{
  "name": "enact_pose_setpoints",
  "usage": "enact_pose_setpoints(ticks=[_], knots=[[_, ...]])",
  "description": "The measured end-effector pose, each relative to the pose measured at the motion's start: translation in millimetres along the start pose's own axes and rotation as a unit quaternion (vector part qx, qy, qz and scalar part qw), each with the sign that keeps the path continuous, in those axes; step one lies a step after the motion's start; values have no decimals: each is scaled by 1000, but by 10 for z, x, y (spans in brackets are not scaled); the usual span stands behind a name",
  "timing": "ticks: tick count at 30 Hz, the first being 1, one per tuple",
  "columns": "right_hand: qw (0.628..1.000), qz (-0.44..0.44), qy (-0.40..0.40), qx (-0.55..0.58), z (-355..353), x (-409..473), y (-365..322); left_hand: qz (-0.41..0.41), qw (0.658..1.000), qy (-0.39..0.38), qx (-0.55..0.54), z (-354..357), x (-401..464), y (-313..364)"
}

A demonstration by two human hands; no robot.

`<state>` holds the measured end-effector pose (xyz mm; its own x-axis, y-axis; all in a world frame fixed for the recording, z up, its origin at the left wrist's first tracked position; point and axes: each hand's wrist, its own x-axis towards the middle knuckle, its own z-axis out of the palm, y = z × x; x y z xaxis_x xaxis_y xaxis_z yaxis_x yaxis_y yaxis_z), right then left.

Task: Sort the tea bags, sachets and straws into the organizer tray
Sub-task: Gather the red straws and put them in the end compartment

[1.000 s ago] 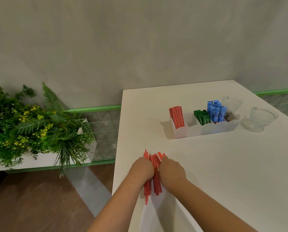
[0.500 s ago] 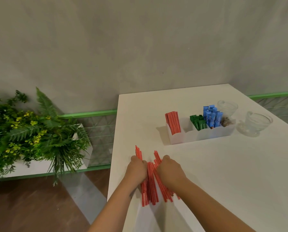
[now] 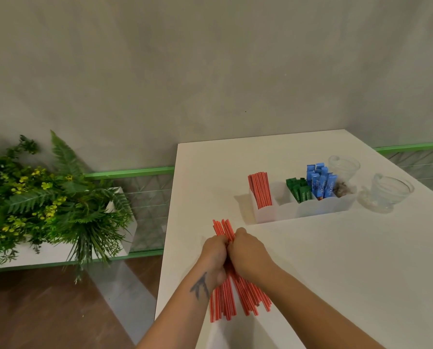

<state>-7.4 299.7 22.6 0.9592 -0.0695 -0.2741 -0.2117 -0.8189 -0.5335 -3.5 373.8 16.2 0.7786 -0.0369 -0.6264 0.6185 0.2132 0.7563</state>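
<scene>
A bundle of red straws (image 3: 225, 299) lies on the white table near its left edge. My left hand (image 3: 214, 253) and my right hand (image 3: 248, 250) press together around its middle, both closed on it. The straw tips stick out beyond my knuckles and fan out below my wrists. Farther back stands the translucent organizer tray (image 3: 285, 214). It holds red straws (image 3: 260, 190) in the left compartment, green sachets (image 3: 299, 190), blue sachets (image 3: 321, 183) and brownish tea bags (image 3: 344, 191) at the right end.
Two clear glass cups (image 3: 344, 165) (image 3: 387, 191) stand to the right of the tray. The table's left edge drops to a wooden floor. A white planter with green ferns (image 3: 46, 197) sits on the left by a green rail, against a grey wall.
My hands have drawn closer together, squeezing the spread straws into a tighter bundle. The view has shifted slightly.
</scene>
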Motion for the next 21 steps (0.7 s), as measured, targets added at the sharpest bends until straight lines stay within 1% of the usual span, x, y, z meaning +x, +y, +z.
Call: enact_pose_setpoints(ticks=[2,5,8,10,12,14,15,16,17,18,20,21], knots=[[1000,-6,-5,-27,-9,2,3,-7,999,-21,-25,17,34,-7],[996,-37,9,-81,-28,-8,13,-12,998,-54,-43,26,120,-20],[991,-69,29,-109,-84,-17,46,-9,996,-67,-61,61,165,-7],[988,-88,38,-121,-160,-20,82,9,996,-62,-66,100,208,9],[989,-87,72,-100,-283,-19,124,52,997,-44,-40,169,205,32],[983,-85,136,-87,-444,-8,162,145,989,-26,13,231,225,50],[979,-85,172,-70,-531,0,188,197,979,-34,32,290,218,61],[974,-93,203,-38,-608,-9,194,241,969,-49,35,335,207,61],[969,-111,221,1,-676,-17,202,265,961,-75,17,396,179,61],[962,-140,231,39,-737,-28,213,273,956,-108,-7,462,150,55],[949,-206,223,86,-814,-45,242,287,943,-165,-15,564,176,-3],[946,-231,211,84,-828,-51,263,299,936,-183,-1,606,187,-32]])
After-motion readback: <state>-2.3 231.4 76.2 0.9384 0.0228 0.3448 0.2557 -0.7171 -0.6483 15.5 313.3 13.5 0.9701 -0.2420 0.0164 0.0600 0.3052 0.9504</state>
